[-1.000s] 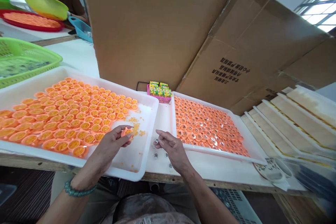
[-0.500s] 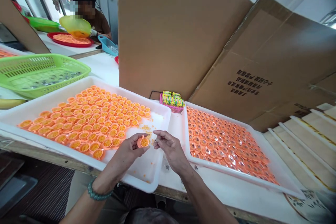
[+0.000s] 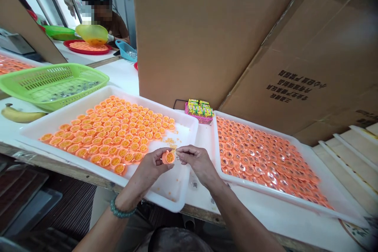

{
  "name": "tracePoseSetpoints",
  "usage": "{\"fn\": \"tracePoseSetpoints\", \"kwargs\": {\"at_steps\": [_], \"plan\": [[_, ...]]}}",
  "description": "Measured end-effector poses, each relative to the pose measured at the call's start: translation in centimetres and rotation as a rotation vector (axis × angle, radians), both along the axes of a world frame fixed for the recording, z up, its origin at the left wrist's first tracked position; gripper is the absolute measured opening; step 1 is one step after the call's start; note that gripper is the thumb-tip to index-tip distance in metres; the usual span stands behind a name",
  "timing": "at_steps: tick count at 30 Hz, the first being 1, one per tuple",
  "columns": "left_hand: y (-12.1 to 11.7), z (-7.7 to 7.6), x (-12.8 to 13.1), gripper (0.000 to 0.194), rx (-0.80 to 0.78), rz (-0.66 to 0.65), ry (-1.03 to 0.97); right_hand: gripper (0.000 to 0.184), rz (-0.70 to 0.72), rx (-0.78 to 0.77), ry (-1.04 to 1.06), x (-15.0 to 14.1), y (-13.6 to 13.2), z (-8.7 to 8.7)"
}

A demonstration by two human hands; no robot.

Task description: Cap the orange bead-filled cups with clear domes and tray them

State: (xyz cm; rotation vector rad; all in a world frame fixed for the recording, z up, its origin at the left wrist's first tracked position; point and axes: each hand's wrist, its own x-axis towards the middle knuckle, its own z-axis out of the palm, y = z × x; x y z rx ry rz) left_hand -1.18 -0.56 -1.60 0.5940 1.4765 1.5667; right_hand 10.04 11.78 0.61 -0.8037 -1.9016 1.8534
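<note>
Pinched between the fingers of my left hand (image 3: 152, 169) is a small orange cup (image 3: 169, 158) with yellow-orange bits inside, its open side facing up and toward me. My right hand (image 3: 198, 162) is closed in a pinch close to the cup's right side; whatever its fingertips hold is too small to make out. Both hands are over the right end of a white tray (image 3: 192, 129). Rows of similar filled orange cups (image 3: 113, 134) fill the tray's left and middle, and loose yellow bits (image 3: 170, 141) lie near my fingers.
To the right, another white tray (image 3: 217, 153) bears many orange pieces with shiny tops (image 3: 262, 157). A pink basket (image 3: 203, 119) of yellow-green packets sits between the trays. Cardboard (image 3: 206, 39) rises behind. At left are a green basket (image 3: 59, 71), a banana (image 3: 23, 115) and a co-worker (image 3: 118, 25).
My right fingertips have come closer to the orange cup, which stays in my left hand. The whole view has shifted a little, bringing the full banana into sight.
</note>
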Motion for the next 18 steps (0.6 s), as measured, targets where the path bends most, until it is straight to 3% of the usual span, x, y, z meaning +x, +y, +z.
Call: {"fn": "tracePoseSetpoints", "kwargs": {"at_steps": [7,18], "plan": [[0.1,0.3,-0.1,0.042,0.047,-0.091,0.03,0.021,-0.039,0.011,0.007,-1.2,-1.4,-0.5],[-0.4,1.3,0.3,0.038,0.112,-0.169,0.045,0.007,-0.039,0.227,0.043,-0.8,-1.7,-0.3]]}}
